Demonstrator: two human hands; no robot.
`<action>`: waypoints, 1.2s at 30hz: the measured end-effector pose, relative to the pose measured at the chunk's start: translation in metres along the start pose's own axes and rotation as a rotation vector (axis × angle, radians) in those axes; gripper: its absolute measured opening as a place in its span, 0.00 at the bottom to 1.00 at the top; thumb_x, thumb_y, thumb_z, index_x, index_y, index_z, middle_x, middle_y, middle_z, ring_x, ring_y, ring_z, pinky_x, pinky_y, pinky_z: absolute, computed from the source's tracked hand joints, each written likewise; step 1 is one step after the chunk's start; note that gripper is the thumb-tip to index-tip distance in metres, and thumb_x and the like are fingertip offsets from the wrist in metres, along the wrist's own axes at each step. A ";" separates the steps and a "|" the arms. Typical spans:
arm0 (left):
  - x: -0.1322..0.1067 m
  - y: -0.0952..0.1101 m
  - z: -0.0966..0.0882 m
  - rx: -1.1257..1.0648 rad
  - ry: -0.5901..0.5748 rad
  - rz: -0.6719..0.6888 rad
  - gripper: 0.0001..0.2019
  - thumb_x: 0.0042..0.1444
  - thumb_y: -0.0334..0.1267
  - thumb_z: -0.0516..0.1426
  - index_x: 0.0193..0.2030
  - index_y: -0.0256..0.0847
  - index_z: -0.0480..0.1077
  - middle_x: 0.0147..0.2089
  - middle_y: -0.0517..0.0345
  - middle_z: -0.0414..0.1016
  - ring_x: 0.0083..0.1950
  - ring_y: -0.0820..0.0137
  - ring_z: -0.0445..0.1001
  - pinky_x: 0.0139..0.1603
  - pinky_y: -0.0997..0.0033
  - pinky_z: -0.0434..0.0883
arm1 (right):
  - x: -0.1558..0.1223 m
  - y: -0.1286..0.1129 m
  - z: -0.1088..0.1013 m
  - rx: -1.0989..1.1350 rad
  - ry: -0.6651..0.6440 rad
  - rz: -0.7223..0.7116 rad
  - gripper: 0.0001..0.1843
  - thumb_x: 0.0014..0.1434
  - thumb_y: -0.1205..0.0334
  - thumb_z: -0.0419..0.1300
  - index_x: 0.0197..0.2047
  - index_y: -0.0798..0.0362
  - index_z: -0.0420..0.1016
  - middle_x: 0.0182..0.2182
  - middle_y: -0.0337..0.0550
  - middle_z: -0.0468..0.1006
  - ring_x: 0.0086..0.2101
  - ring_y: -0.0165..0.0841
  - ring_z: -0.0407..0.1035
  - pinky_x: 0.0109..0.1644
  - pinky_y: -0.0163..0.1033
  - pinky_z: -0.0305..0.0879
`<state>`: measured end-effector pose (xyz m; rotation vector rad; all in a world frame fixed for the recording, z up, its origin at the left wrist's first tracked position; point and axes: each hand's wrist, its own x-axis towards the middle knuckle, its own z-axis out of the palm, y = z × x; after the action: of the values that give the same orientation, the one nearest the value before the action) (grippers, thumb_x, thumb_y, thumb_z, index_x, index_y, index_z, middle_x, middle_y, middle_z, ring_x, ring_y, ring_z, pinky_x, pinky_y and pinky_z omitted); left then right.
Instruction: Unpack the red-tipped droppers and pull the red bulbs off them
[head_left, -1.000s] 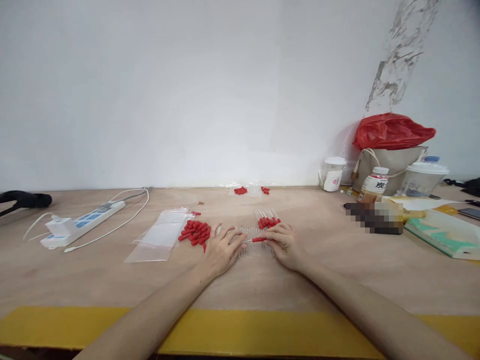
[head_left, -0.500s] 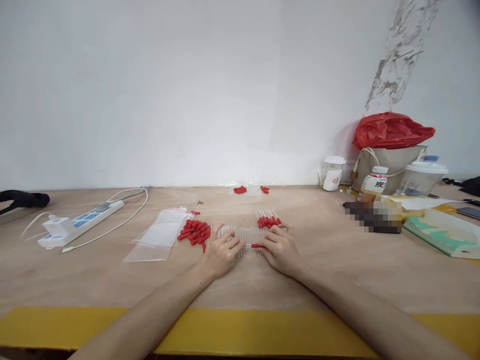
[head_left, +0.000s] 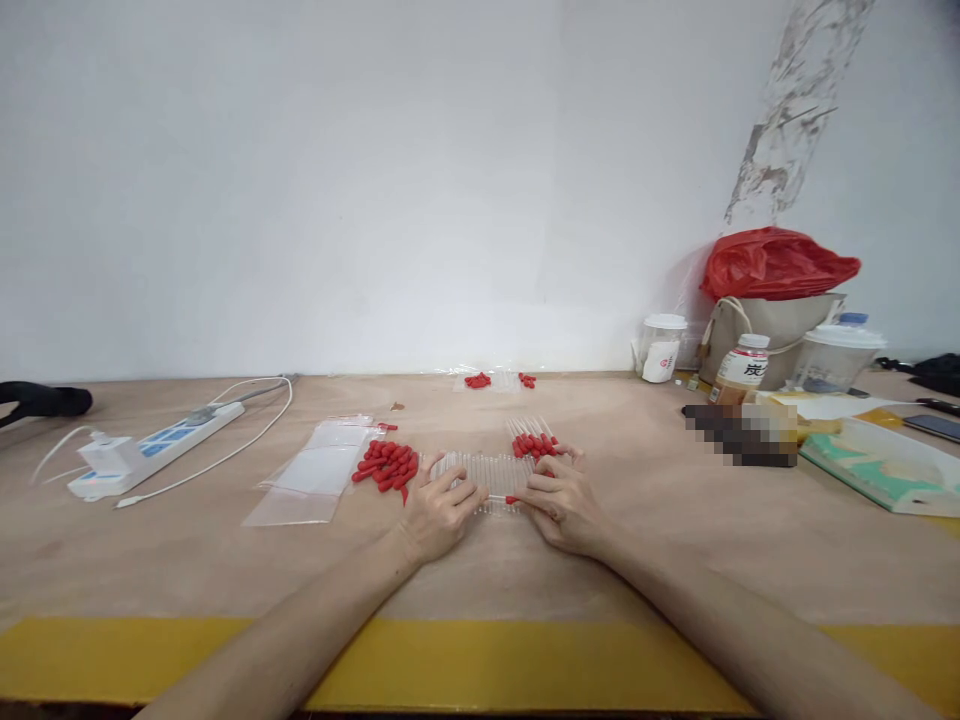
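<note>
Between my hands is a thin pale stick (head_left: pixel 496 499) with a red tip (head_left: pixel 511 500) on its right end. My left hand (head_left: pixel 444 512) is closed, pinching the stick's left end. My right hand (head_left: pixel 561 500) is closed with its fingers on the red tip. Beneath them lies a row of thin clear sticks (head_left: pixel 504 470), partly covered by both hands. A heap of red capsule-shaped tips (head_left: pixel 386 465) lies left of my left hand. Several red-tipped sticks (head_left: pixel 532 440) rest just beyond my right hand.
Clear plastic bags (head_left: pixel 311 475) lie left of the heap, near a white power strip (head_left: pixel 169 442) with a cable. More red pieces (head_left: pixel 478 381) lie in plastic by the wall. At right stand a lidded cup (head_left: pixel 661 350), a bottle (head_left: pixel 741 372) and a green-and-white box (head_left: pixel 885 465).
The red tip at the stick's end now shows less beside my right fingers, which are more curled. My left hand stays almost in place. The whole view shifts slightly.
</note>
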<state>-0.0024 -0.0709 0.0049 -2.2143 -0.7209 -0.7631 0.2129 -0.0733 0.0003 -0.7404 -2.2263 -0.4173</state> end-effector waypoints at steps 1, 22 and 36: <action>-0.001 -0.002 -0.001 0.001 0.016 -0.009 0.07 0.55 0.30 0.50 0.33 0.43 0.69 0.24 0.64 0.70 0.35 0.72 0.69 0.52 0.56 0.55 | -0.002 0.003 -0.001 0.006 0.005 -0.002 0.09 0.54 0.67 0.53 0.29 0.49 0.74 0.18 0.36 0.68 0.31 0.30 0.59 0.49 0.47 0.45; -0.007 -0.024 0.017 -0.162 -0.120 -0.350 0.13 0.55 0.27 0.45 0.42 0.39 0.67 0.34 0.55 0.68 0.33 0.70 0.67 0.34 0.72 0.66 | -0.020 0.074 0.012 0.319 0.041 0.904 0.12 0.47 0.56 0.56 0.31 0.55 0.72 0.24 0.41 0.74 0.23 0.28 0.65 0.26 0.32 0.60; -0.002 -0.014 0.010 -0.426 -0.231 -0.299 0.12 0.54 0.44 0.52 0.38 0.38 0.70 0.40 0.51 0.70 0.41 0.67 0.69 0.42 0.66 0.68 | -0.027 0.080 0.012 0.407 -0.122 0.898 0.13 0.49 0.54 0.54 0.28 0.52 0.76 0.27 0.41 0.78 0.29 0.33 0.70 0.33 0.34 0.63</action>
<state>-0.0102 -0.0555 0.0030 -2.6445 -1.1063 -0.8793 0.2714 -0.0155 -0.0221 -1.4284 -1.7500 0.5124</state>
